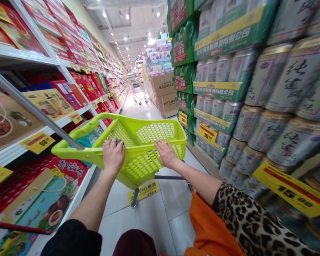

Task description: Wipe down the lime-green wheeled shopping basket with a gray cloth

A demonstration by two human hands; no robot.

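A lime-green plastic shopping cart (142, 151) with perforated basket walls stands sideways across the aisle in front of me. My left hand (113, 153) is closed over its near rim, left of the middle; a small dark item shows at the fingers, too small to name. Farther right, my right hand (166, 153) grips the same rim, its fingers hooked over the top edge. A divider splits the basket, and no goods show in the larger section. The cart's grey metal handle bar (61, 131) slants up to the left, close by the shelf.
Shelves with boxed gifts (34, 199) line the left side. Stacked beer cans (277, 78) and green multipacks (182, 76) rise on the right. Ahead stand wet-wipe cartons (164, 89) and another cart (138, 90). A yellow slip-warning sticker (149, 190) lies on the tiled floor.
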